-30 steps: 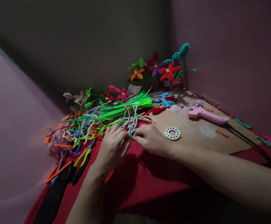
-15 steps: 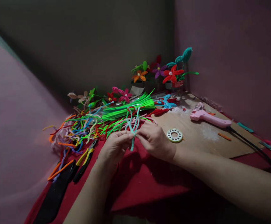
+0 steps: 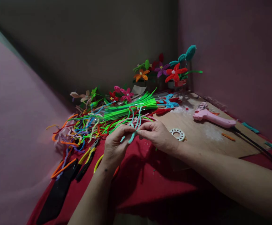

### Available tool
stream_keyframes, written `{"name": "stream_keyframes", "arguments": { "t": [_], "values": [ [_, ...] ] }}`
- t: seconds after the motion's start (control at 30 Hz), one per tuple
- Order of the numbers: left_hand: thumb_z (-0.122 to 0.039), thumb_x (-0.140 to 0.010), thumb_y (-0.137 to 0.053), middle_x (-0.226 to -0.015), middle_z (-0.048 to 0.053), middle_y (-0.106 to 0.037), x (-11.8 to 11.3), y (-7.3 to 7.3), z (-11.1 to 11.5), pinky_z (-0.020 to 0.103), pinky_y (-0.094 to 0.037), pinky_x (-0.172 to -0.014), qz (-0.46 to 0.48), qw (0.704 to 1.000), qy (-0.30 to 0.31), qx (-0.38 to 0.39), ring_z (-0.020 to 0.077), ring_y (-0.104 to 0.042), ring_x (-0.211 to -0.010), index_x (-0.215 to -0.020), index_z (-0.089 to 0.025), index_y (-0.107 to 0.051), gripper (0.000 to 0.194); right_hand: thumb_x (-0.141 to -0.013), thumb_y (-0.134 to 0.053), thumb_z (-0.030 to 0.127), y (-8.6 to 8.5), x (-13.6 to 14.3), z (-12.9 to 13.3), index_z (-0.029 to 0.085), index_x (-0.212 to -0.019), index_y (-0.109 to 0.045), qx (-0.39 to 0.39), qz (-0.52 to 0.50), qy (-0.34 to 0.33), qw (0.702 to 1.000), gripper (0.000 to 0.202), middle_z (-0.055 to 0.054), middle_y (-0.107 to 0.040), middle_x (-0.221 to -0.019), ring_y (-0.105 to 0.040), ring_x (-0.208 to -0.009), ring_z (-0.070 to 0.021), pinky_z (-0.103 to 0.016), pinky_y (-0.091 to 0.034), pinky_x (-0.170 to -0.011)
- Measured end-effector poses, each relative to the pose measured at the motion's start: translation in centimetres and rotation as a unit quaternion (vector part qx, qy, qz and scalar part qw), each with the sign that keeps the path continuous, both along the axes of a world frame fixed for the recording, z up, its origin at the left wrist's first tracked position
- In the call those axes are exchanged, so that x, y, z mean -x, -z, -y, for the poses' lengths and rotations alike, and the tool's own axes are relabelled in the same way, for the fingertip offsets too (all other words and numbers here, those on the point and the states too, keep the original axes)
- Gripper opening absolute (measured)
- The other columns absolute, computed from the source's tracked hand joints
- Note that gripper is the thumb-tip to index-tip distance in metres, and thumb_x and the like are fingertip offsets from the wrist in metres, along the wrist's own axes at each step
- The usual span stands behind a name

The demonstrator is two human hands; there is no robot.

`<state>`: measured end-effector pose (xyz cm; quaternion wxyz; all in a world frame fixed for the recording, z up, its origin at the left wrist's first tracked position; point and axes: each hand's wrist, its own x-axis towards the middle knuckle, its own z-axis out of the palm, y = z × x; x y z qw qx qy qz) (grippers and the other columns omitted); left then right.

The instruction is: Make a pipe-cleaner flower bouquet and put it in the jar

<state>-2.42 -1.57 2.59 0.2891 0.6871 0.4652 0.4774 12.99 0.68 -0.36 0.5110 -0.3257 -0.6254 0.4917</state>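
The left hand (image 3: pixel 116 140) and the right hand (image 3: pixel 160 134) meet above the front of the red-covered tabletop (image 3: pixel 147 190), the fingers of both pinched narrowly on the aqua stems (image 3: pixel 131 137). One short end points down toward the left palm, while longer strands rise behind the fingertips, in front of the green bundle (image 3: pixel 131 107). Left of the left hand lie the pliers (image 3: pixel 88 159), with yellow and black handles, near tangled coloured stems (image 3: pixel 67 132). Just beyond the right forearm, a white ring (image 3: pixel 178 134) with holes rests on the board (image 3: pixel 197 128), and a pink glue gun (image 3: pixel 213 118) lies farther right. Fuzzy flowers (image 3: pixel 176 73) stand at the back.
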Motion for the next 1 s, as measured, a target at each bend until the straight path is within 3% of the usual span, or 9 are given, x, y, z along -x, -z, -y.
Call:
{"name": "stream_keyframes", "arguments": {
  "t": [0.1, 0.2, 0.3, 0.37, 0.47, 0.63, 0.73, 1.0],
  "values": [
    [-0.024, -0.070, -0.065, -0.065, 0.000, -0.059, 0.0, 0.0, -0.2, 0.020, -0.040, -0.055, 0.069, 0.993, -0.023, 0.095, 0.0100, -0.050, -0.057, -0.070, -0.016, -0.065, 0.008, -0.076, -0.055, 0.018, 0.2, 0.0, 0.1, 0.015, -0.063, -0.063, -0.073, 0.044, 0.046, 0.995, 0.016, -0.002, -0.059, -0.063, -0.052, -0.064, -0.0127, -0.025, -0.039, -0.065],
    [-0.030, -0.074, -0.061, -0.057, -0.001, -0.054, 0.2, 0.0, -0.5, 0.019, -0.036, -0.050, 0.093, 0.976, 0.009, 0.198, 0.0069, -0.044, -0.049, -0.068, -0.014, -0.064, 0.018, -0.077, -0.054, 0.014, 0.4, 0.1, 0.3, 0.014, -0.067, -0.064, -0.168, 0.109, 0.086, 0.976, 0.015, -0.004, -0.062, -0.068, -0.052, -0.069, -0.0147, -0.028, -0.039, -0.070],
    [-0.027, -0.069, -0.066, -0.060, -0.001, -0.056, 0.3, 0.3, -0.7, 0.019, -0.037, -0.053, 0.063, 0.976, 0.026, 0.207, 0.0077, -0.046, -0.052, -0.070, -0.014, -0.064, 0.013, -0.075, -0.054, 0.012, 0.6, 0.1, 0.4, 0.015, -0.065, -0.063, -0.204, 0.140, 0.091, 0.965, 0.014, -0.005, -0.061, -0.067, -0.051, -0.069, -0.0154, -0.030, -0.038, -0.070],
    [-0.024, -0.067, -0.068, -0.066, 0.000, -0.059, 0.2, 0.4, -0.7, 0.021, -0.040, -0.058, 0.051, 0.984, 0.019, 0.168, 0.0098, -0.050, -0.058, -0.073, -0.015, -0.065, 0.011, -0.074, -0.054, 0.013, 0.7, 0.2, 0.3, 0.015, -0.061, -0.061, -0.140, 0.122, 0.061, 0.981, 0.015, -0.003, -0.058, -0.062, -0.049, -0.063, -0.0137, -0.028, -0.037, -0.064],
    [-0.021, -0.065, -0.069, -0.073, 0.002, -0.060, 0.1, 0.3, -0.5, 0.024, -0.042, -0.067, 0.027, 0.995, 0.039, 0.090, 0.0139, -0.054, -0.071, -0.071, -0.017, -0.066, 0.008, -0.071, -0.056, 0.017, 0.8, 0.1, -0.2, 0.015, -0.053, -0.056, 0.017, 0.046, -0.028, 0.998, 0.018, 0.001, -0.051, -0.051, -0.043, -0.051, -0.0099, -0.025, -0.033, -0.054],
    [-0.020, -0.065, -0.070, -0.075, 0.004, -0.058, 0.2, -0.1, -0.3, 0.024, -0.043, -0.065, -0.011, 0.995, 0.081, 0.052, 0.0150, -0.052, -0.072, -0.069, -0.017, -0.067, 0.006, -0.063, -0.061, 0.022, 0.7, -0.3, -0.9, 0.013, -0.052, -0.058, 0.154, -0.030, -0.133, 0.979, 0.015, 0.001, -0.053, -0.048, -0.039, -0.047, -0.0078, -0.024, -0.028, -0.050],
    [-0.021, -0.067, -0.069, -0.070, 0.002, -0.056, 0.5, 0.1, -0.4, 0.023, -0.042, -0.060, -0.013, 0.997, 0.071, 0.036, 0.0128, -0.051, -0.066, -0.067, -0.017, -0.065, 0.005, -0.060, -0.065, 0.028, 0.4, -0.5, -1.0, 0.012, -0.055, -0.062, 0.183, -0.024, -0.145, 0.972, 0.017, 0.001, -0.054, -0.048, -0.037, -0.046, -0.0074, -0.024, -0.026, -0.048],
    [-0.022, -0.070, -0.066, -0.071, 0.000, -0.055, 0.8, 0.4, -0.6, 0.023, -0.040, -0.057, -0.049, 0.996, 0.067, 0.030, 0.0110, -0.050, -0.062, -0.071, -0.017, -0.062, 0.006, -0.057, -0.063, 0.018, -0.2, -0.6, -0.8, 0.011, -0.055, -0.064, 0.185, -0.040, -0.157, 0.969, 0.007, 0.000, -0.055, -0.049, -0.043, -0.050, -0.0084, -0.025, -0.032, -0.054]
  ]
}}
